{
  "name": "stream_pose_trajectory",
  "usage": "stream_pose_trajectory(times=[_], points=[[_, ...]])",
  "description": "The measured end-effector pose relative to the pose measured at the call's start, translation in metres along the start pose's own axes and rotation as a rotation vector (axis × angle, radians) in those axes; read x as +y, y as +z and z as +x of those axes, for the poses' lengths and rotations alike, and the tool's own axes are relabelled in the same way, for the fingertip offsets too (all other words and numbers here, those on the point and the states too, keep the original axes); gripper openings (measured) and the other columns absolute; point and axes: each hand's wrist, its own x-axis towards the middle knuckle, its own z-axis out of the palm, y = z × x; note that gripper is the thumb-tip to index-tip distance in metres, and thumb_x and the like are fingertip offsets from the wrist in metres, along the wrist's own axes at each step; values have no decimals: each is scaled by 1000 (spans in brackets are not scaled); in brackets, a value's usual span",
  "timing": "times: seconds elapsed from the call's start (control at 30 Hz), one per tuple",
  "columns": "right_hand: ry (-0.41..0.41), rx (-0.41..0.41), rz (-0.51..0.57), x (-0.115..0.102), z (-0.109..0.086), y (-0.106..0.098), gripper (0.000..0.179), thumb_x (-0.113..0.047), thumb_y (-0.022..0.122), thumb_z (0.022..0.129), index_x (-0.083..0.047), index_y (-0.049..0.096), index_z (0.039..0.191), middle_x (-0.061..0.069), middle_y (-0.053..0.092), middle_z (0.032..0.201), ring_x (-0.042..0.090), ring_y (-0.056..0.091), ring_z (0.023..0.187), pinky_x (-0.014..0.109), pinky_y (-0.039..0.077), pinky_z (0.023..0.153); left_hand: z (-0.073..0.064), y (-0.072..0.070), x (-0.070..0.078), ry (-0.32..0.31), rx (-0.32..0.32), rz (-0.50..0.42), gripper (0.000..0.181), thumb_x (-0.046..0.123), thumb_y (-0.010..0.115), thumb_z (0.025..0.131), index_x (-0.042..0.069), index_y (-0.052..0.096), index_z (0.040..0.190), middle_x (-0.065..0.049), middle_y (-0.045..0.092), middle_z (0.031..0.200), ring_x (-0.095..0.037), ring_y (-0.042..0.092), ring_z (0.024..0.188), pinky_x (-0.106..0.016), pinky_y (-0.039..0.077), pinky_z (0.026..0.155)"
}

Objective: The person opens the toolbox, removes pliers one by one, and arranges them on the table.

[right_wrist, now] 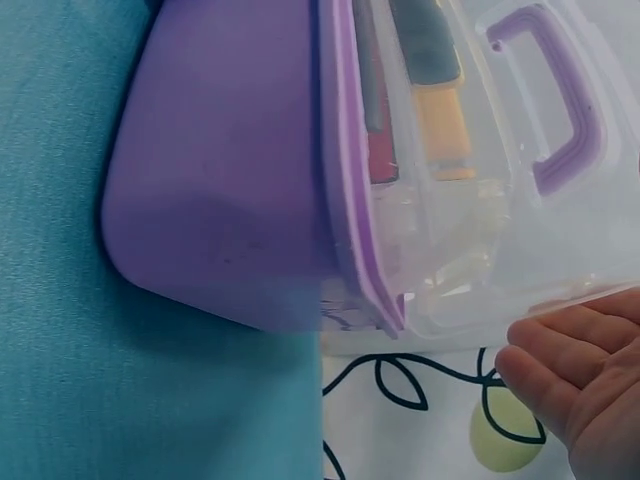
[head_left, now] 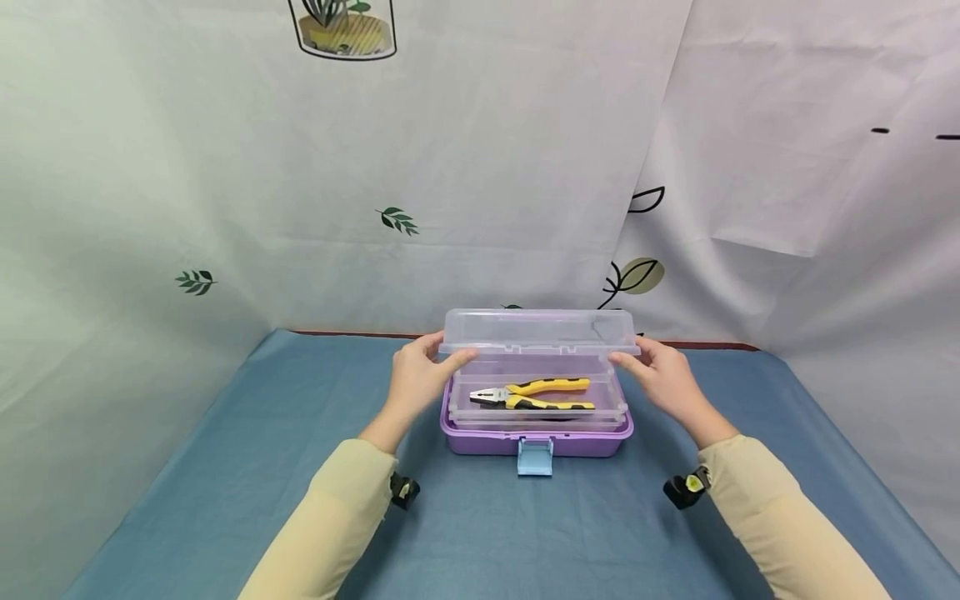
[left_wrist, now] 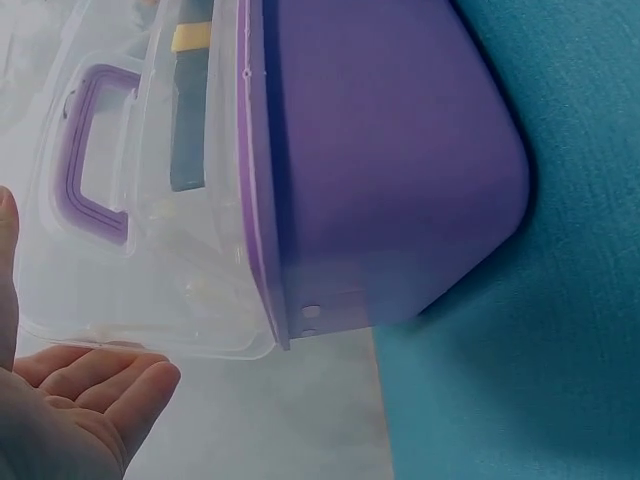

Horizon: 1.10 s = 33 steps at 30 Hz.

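Observation:
A purple toolbox [head_left: 487, 444] stands on the blue cloth with its clear lid [head_left: 540, 327] raised. At the lid's left edge my left hand [head_left: 417, 375] holds it, thumb in front and fingers at the side. My right hand [head_left: 667, 382] holds the right edge in a similar way. Yellow-and-black pliers [head_left: 546, 385] lie in the clear tray [head_left: 540, 419] inside. Both wrist views show the lid's purple handle [left_wrist: 72, 170] and my fingers by its side edges; the right thumb is mostly out of frame in the right wrist view.
A light blue latch [head_left: 535, 458] hangs down at the box's front. Blue cloth [head_left: 225, 492] covers the table. Behind it hangs a white curtain [head_left: 465, 150] with leaf prints. Black wrist cameras [head_left: 405, 490] sit at both cuffs.

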Motion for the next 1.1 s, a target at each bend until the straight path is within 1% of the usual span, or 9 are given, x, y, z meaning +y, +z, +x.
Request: stream_pose_trajectory(times=[0.13,0.33,0.53,0.57,0.67,0.77,0.8,0.9,1.1], points=[[-14,-6,7,-1,4,-2,53,-48,54,92,-2,61,118,21,66,110,30,61,90,35,53,67,2,-1,2,-12,-6,7,84,64,71,69,6,58,129,-14,59,130,-28,56,120,-45,50,97],[-13,-28,23,-3,9,-6,57,-50,52,92,-2,60,122,22,65,115,32,62,96,44,56,75,6,-2,6,-21,-10,31,89,68,67,70,5,55,132,-15,58,131,-27,55,121,-46,50,97],[1,-44,13,-5,14,-11,57,-53,52,91,-4,63,118,19,67,110,27,58,88,31,49,66,9,-2,11,-37,-7,55,84,64,68,73,2,57,129,-16,60,128,-29,57,118,-45,51,96],[6,-44,8,-6,15,-12,58,-54,52,91,-4,64,117,18,67,106,26,57,85,29,46,64,10,-2,13,-34,-5,59,82,63,68,74,2,57,129,-17,60,127,-29,58,117,-45,51,95],[18,-46,-11,-8,19,-14,58,-56,50,91,-4,66,111,13,61,80,22,51,68,28,41,58,14,-2,16,-21,8,66,79,61,68,76,1,59,126,-18,62,125,-29,60,113,-46,52,93],[22,-51,-19,-10,22,-16,58,-57,49,91,-3,67,103,3,39,59,18,39,53,29,36,52,17,-2,18,-3,19,74,76,59,68,77,1,61,124,-19,63,122,-29,62,109,-46,53,90],[20,-55,-21,-10,23,-16,58,-57,48,92,-3,67,102,1,33,56,17,35,50,28,34,50,18,-2,18,-6,22,77,75,60,68,76,1,62,123,-19,63,121,-29,63,108,-46,53,90],[16,-64,-26,-10,26,-17,58,-57,48,92,-2,67,99,-2,28,54,15,32,48,28,31,48,21,-3,18,-25,24,79,75,61,68,75,3,63,122,-18,64,120,-28,63,105,-46,54,88],[37,-67,-37,-12,31,-18,60,-59,46,91,-3,67,92,0,33,55,17,34,50,28,31,49,24,-4,21,-72,18,69,79,64,67,73,4,62,124,-16,64,121,-27,62,106,-46,54,88]])
